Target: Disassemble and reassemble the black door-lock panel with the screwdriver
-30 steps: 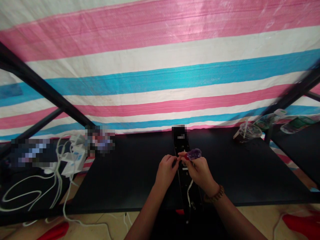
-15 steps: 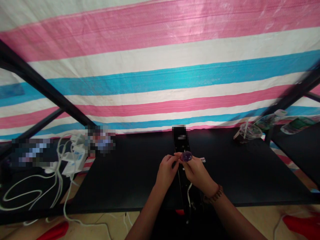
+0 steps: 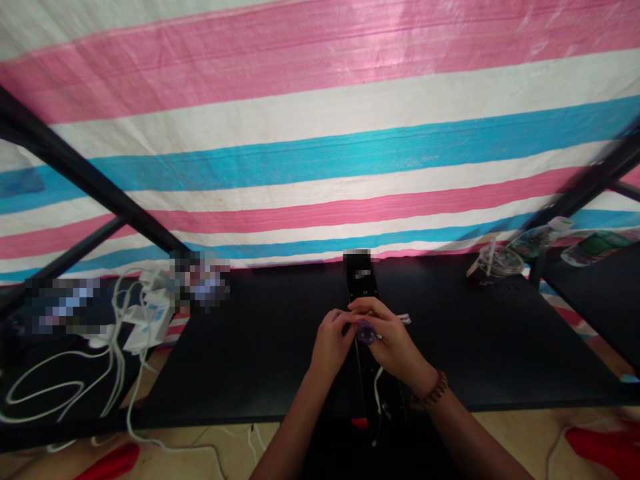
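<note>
A long black device (image 3: 367,383) is laid on the black table (image 3: 240,347), its long axis run from near the far edge to the near edge, past which its near end appears to project. The axis is slightly slanted, the far end set a little to the left. A white cable (image 3: 377,393) is stretched lengthwise along its near half.

Above its middle, a purple handle (image 3: 365,333) is gripped in the curled fingers of the right hand (image 3: 400,347). The rounded butt is turned towards the viewer, so the handle is seen almost end-on; whatever lies beyond it is hidden. By the device's left edge, the thumb and forefinger of the left hand (image 3: 331,341) are brought together at the tips; whether anything is pinched there cannot be told. A pale strip (image 3: 404,319) is seen just beyond the right knuckles.

Near the table's far right corner a clear cup (image 3: 496,265) is placed. Left of the table, white cables (image 3: 45,353) are looped beside white boxes (image 3: 153,320). The far side is closed by a striped sheet (image 3: 320,160), flanked by black bars (image 3: 90,180). Pale floor (image 3: 500,433) is seen below.
</note>
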{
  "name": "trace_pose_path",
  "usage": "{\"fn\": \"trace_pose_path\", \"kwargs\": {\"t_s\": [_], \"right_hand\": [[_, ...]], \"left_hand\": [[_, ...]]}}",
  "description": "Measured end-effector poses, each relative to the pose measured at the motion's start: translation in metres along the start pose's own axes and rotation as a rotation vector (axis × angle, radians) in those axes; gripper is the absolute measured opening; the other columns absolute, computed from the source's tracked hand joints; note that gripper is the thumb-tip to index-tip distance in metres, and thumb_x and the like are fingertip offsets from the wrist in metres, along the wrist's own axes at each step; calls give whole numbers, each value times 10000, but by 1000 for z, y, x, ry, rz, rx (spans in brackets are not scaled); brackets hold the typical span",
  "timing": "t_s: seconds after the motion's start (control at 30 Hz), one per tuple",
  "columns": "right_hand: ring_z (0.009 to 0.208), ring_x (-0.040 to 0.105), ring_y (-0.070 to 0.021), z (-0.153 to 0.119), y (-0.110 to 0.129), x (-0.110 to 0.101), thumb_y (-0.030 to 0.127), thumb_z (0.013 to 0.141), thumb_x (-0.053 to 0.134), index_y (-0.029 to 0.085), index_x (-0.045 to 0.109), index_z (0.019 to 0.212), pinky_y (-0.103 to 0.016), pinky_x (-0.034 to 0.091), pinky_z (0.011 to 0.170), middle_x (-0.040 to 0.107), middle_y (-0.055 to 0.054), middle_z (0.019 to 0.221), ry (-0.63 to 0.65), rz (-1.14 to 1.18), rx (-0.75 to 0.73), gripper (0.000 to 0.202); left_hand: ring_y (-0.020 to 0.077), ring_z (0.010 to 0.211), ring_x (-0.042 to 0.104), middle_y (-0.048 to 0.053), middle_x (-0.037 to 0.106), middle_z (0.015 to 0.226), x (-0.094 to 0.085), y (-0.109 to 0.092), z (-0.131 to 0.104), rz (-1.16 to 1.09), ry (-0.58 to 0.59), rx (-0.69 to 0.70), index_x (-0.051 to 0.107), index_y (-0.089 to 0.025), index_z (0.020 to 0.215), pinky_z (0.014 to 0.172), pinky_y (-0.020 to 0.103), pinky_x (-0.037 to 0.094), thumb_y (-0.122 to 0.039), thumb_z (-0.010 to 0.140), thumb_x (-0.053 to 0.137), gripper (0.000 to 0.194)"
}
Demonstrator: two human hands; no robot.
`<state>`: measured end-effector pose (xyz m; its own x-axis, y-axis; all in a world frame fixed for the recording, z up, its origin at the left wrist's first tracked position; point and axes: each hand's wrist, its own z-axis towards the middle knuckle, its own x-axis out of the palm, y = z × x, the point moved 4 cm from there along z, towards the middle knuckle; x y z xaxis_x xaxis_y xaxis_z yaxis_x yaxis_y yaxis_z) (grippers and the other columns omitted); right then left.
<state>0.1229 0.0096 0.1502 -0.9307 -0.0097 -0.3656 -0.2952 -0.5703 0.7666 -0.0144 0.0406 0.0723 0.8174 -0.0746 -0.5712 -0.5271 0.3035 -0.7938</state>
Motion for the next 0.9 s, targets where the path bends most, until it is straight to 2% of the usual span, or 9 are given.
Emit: {"fn": "trace_pose_path", "kwargs": {"t_s": [0.07, 0.17, 0.23, 0.37, 0.53, 0.63, 0.9], "right_hand": [[985, 679, -200, 0, 0, 1, 116, 955, 487, 211, 705, 1119, -330, 583, 856, 675, -116, 1099, 7, -26, 9, 289], [954, 693, -201, -3, -6, 1, 113, 956, 502, 219, 660, 1177, -313, 584, 824, 698, -95, 1050, -49, -41, 38, 292], [926, 705, -203, -6, -9, 1, 116, 957, 505, 226, 647, 1139, -307, 585, 808, 716, -78, 1005, -80, -54, 49, 256], [865, 703, -197, -6, -10, 4, 111, 978, 433, 223, 633, 1061, -306, 585, 787, 713, -79, 945, -58, -74, 34, 244], [896, 687, -207, -3, -5, 4, 175, 947, 554, 222, 673, 1007, -323, 589, 787, 696, -84, 971, -102, -73, 4, 141], [847, 694, -189, -4, -4, 2, 143, 931, 567, 233, 712, 994, -299, 593, 742, 704, -70, 933, -155, -69, -4, 182], [1005, 719, -208, -12, -1, 3, 100, 965, 443, 240, 679, 1173, -337, 602, 875, 739, -96, 1088, -45, -46, 15, 344]], "left_hand": [[183, 841, 649, 28, 668, 877, 0, 1, 0, -2, -17, -1, 710, -206, 905, 760, 293, 522, -184, 878, 624, 92], [183, 832, 649, 25, 665, 855, 1, -1, 1, 30, -22, 14, 704, -196, 877, 766, 298, 518, -189, 886, 627, 77], [185, 842, 651, 27, 665, 864, 0, -4, 2, 45, -19, 32, 712, -198, 901, 780, 304, 518, -192, 891, 628, 85], [180, 823, 647, 32, 663, 880, -1, -7, 3, 58, -20, 49, 720, -199, 933, 767, 300, 518, -189, 883, 643, 92], [187, 863, 652, 27, 682, 886, -1, -2, 2, 12, -18, -3, 703, -198, 892, 781, 302, 520, -119, 852, 616, 124], [184, 852, 651, 25, 682, 884, -1, -1, 1, -38, -14, -42, 699, -203, 888, 765, 296, 522, -130, 853, 605, 124], [184, 821, 644, 25, 667, 856, -2, -5, 2, -33, -7, -16, 705, -201, 852, 736, 290, 514, -148, 857, 619, 101]]}}
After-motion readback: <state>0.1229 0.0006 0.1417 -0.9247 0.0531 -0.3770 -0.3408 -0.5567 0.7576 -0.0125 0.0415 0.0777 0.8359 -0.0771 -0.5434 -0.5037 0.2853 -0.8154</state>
